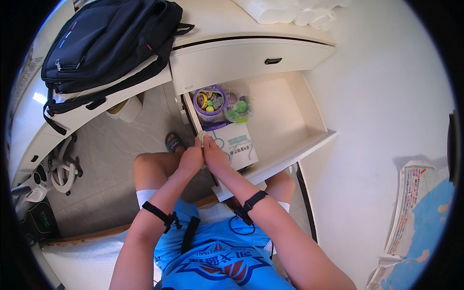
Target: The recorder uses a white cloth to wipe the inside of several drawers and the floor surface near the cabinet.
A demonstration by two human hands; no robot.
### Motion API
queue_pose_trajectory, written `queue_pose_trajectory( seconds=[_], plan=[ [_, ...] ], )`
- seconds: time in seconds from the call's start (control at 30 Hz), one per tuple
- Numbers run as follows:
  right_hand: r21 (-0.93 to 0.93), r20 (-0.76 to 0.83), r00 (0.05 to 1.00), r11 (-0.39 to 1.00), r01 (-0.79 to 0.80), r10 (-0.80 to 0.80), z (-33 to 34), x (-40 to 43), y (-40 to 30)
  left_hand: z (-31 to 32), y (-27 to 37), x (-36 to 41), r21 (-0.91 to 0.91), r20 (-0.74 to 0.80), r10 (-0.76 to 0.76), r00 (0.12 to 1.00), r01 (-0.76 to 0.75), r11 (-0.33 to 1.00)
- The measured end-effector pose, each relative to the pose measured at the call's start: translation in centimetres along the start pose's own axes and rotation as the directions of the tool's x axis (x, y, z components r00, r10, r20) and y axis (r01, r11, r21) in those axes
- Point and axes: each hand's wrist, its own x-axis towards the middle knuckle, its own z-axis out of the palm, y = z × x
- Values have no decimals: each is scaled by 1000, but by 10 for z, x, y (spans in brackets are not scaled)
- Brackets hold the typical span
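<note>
My left hand (191, 158) and my right hand (214, 153) meet at the left side wall of an open white drawer (282, 105). Between their fingers they hold a small cream-coloured cord or cloth (202, 137), partly hidden by the fingers. Just right of the hands lies a white box with printing (237, 143) inside the drawer. Behind it sit a purple-rimmed round tub (209, 103) of small colourful items and a clear plastic container (239, 105) with green parts. A purple lid (214, 126) lies between tub and box.
A closed drawer front (250, 65) is above the open one. A black backpack (112, 43) rests on the white desk at upper left, and white plastic-wrapped rolls (282, 11) stand at the top. A white bin (128, 108) and a wheeled chair base (65, 174) are on the floor.
</note>
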Motion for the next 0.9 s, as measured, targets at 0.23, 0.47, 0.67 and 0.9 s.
queue_pose_trajectory(
  seconds=[0.23, 0.47, 0.67, 0.9],
  plan=[
    [-30, -8, 997, 996, 79, -79, 12, -62, 31, 16, 28, -44, 140, 100, 63, 993, -77, 987],
    [-53, 203, 979, 998, 46, -35, -6, -93, 36, 25, 43, -69, 114, 193, 64, 979, -87, 990],
    [-143, 429, 903, 985, 100, -30, -36, -106, 37, 27, 61, -80, 144, 275, 43, 961, -85, 986],
    [-162, 323, 944, 979, 127, -69, -47, -124, 74, 21, 90, -76, 148, 363, 102, 926, -166, 975]
  ],
)
